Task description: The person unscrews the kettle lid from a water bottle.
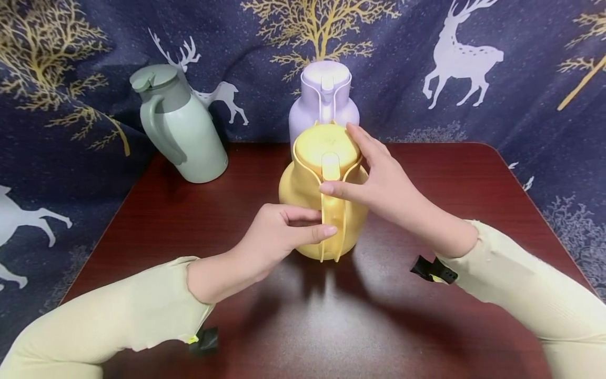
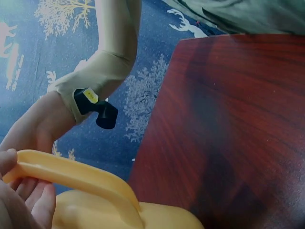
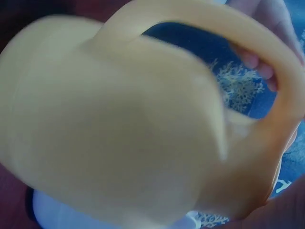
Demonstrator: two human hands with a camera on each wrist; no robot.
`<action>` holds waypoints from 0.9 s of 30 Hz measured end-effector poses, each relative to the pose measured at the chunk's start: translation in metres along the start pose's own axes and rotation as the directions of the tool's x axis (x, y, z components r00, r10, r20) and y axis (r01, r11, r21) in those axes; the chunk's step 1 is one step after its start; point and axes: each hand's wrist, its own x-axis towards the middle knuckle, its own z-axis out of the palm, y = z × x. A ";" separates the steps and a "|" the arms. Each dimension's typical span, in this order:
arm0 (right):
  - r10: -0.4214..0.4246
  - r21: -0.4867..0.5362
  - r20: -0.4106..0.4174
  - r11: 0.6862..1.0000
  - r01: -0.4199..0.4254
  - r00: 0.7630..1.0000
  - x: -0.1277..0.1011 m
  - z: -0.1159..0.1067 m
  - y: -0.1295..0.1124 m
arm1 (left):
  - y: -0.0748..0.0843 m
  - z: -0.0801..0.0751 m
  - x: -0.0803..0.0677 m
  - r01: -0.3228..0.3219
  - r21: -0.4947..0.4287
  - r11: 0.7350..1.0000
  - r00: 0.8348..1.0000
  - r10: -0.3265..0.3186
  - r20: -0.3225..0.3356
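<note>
A yellow thermos jug [image 1: 303, 195] stands on the table in the middle of the head view, its handle [image 1: 335, 216] toward me. My left hand [image 1: 272, 239] grips that handle, thumb across its front and fingers behind; the left wrist view shows the fingers round the yellow handle [image 2: 71, 167]. Higher up, my right hand [image 1: 385, 176] spans the jug's top from the right. Its thumb lies at the upper end of the handle and its fingers reach the far rim of the lid [image 1: 326, 145]. The jug's yellow body [image 3: 119, 124] fills most of the right wrist view.
Directly behind the yellow jug stands a lavender jug [image 1: 347, 113], partly hidden by it. A pale green jug [image 1: 189, 131] is at the table's back left. The dark red table [image 1: 450, 179] ends at a blue cloth [image 1: 393, 84] printed with deer and trees.
</note>
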 end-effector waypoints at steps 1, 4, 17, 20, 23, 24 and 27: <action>0.005 0.001 -0.007 1.000 -0.005 1.000 0.000 0.001 0.000 | 0.001 0.000 -0.001 0.014 0.025 1.000 0.999 -0.013 -0.029; 0.013 0.007 -0.026 1.000 -0.013 1.000 0.000 0.005 -0.001 | 0.001 0.000 -0.002 0.031 0.043 0.999 0.998 -0.029 -0.062; 0.028 0.032 -0.075 0.999 -0.025 0.997 0.002 0.010 -0.002 | -0.003 -0.004 0.002 0.049 0.002 0.999 0.999 -0.049 0.013; -0.005 0.029 -0.100 1.000 0.007 0.995 0.003 0.012 -0.001 | -0.003 -0.005 0.003 0.028 0.026 0.999 0.999 -0.029 0.018; -0.031 0.022 -0.116 0.999 0.034 0.993 0.005 0.013 0.000 | -0.002 -0.007 0.003 -0.004 0.078 0.997 1.000 0.003 0.013; -0.036 0.020 -0.120 0.999 0.039 0.992 0.005 0.012 -0.001 | -0.001 -0.007 0.003 -0.015 0.095 0.995 1.000 0.014 0.013; -0.047 0.019 -0.136 0.999 0.050 0.990 0.007 0.012 0.000 | 0.002 -0.008 0.004 -0.039 0.146 0.989 0.999 0.037 0.015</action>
